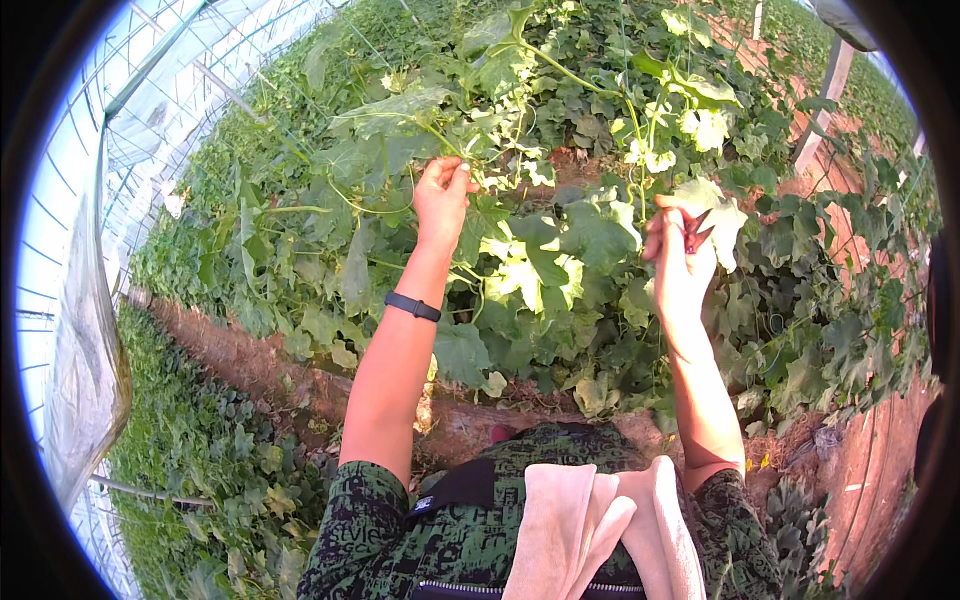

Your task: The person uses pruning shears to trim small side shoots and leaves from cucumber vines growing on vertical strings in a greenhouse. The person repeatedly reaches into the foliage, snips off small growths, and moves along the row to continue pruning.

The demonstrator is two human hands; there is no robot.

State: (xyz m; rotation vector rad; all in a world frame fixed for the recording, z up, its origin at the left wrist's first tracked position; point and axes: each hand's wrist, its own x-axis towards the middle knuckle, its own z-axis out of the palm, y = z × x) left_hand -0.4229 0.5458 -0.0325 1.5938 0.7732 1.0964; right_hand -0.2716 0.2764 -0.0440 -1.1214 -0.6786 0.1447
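My left hand [442, 201] is raised in the middle of the view, thumb and forefinger pinched on a thin green vine stem [444, 141] among broad lobed leaves. To its right, my right hand [681, 251] is closed around a small bladed tool [702, 222], perhaps scissors; the fingers cover most of it. A pale sunlit leaf [721, 214] lies against that hand. Just above the right fingers hangs an upright vine stem [642, 176]; I cannot tell whether they touch it. A long shoot [570, 75] arches left from the top of that stem.
Dense vine rows fill the ground ahead. A bare soil path [232, 345] crosses before me. Plastic sheeting [86, 352] hangs at the left, and a slanted post [825, 105] stands at the right. Pale work gloves [559, 517] lie against my front.
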